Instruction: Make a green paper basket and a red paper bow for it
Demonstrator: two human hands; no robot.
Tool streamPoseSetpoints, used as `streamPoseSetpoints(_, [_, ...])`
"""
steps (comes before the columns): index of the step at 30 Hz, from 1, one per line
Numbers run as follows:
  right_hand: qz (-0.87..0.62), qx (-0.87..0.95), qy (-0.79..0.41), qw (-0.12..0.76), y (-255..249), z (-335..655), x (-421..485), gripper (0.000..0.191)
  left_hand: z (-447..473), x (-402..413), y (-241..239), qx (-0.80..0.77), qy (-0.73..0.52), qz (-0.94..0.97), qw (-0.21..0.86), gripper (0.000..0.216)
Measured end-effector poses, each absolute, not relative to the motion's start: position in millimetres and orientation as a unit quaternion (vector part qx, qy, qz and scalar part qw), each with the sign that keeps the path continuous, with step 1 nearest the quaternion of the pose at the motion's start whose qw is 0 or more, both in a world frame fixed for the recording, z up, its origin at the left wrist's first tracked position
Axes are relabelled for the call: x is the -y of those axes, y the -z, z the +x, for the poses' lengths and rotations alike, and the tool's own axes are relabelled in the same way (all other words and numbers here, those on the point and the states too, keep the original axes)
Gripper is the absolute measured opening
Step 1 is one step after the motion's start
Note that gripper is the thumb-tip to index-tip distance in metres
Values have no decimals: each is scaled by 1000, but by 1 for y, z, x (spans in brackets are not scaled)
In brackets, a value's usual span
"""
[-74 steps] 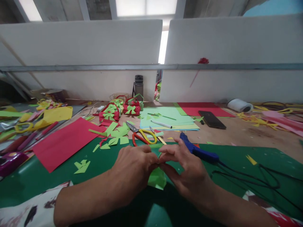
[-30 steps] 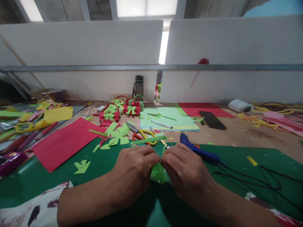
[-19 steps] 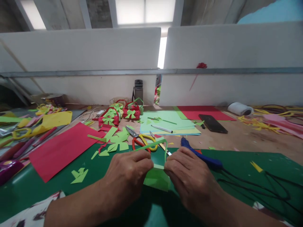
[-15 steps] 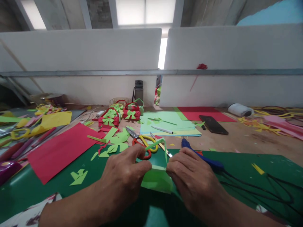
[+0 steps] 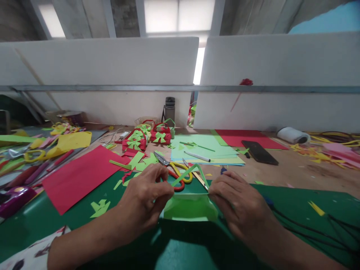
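Observation:
A small light-green paper basket (image 5: 190, 208) with a thin green strip handle arching over it is held between both hands, above a dark green cutting mat (image 5: 70, 221). My left hand (image 5: 146, 200) pinches its left edge with fingers closed. On the other side, my right hand (image 5: 242, 204) pinches the right edge, fingers closed too. Just behind the basket lie scissors (image 5: 176, 170) with red and yellow handles. The blue glue gun is mostly hidden behind my right hand.
A red paper sheet (image 5: 81, 176) lies at the left. Finished red-and-green paper baskets (image 5: 146, 135) stand further back, beside a stack of green sheets (image 5: 205, 148) with a pen. A black phone (image 5: 260, 152), a grey bottle (image 5: 169, 108) and white partition walls (image 5: 112, 75) are behind.
My hands have drawn apart, spreading the folded green paper wider into a basket shape, and the strip handle now arches over it. The camera has tilted slightly.

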State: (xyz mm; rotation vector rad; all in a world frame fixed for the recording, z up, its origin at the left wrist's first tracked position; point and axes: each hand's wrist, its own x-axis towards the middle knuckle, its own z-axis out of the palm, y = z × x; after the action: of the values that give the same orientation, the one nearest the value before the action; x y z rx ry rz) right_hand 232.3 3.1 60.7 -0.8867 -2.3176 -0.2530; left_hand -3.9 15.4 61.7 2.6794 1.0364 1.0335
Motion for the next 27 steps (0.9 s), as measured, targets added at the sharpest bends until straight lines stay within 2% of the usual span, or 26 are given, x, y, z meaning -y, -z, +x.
streamPoseSetpoints(4, [-351, 879, 104, 307, -60, 235, -8, 23, -4, -18, -59, -320, -355, 877, 50, 22])
streamPoseSetpoints(8, [-383, 834, 191, 347, -62, 222, -6, 9, 2, -19, -54, -296, -379, 874, 67, 19])
streamPoseSetpoints(9, [-386, 827, 199, 358, -62, 215, -4, 11, 4, -19, -52, -293, -384, 873, 70, 18])
streamPoseSetpoints(11, [-373, 834, 187, 361, -59, 201, -1, 11, 8, -17, -51, -286, -393, 871, 75, 18])
streamPoseSetpoints(16, [-370, 862, 96, 332, -56, 184, 0, 25, 12, -13, -49, -259, -442, 854, 92, 9])
streamPoseSetpoints(18, [-380, 867, 71, 314, -59, 186, 0, 22, 10, -14, -47, -287, -459, 834, 104, 16])
streamPoseSetpoints(20, [-384, 867, 63, 310, -63, 188, 0, 21, 8, -15, -45, -316, -463, 818, 125, 21])
streamPoseSetpoints(23, [-389, 863, 66, 315, -66, 190, 1, 23, 8, -18, -41, -316, -458, 818, 148, 5])
streamPoseSetpoints(27, [-401, 864, 68, 296, -62, 189, 0, 26, 10, -18, -38, -309, -458, 823, 132, 8])
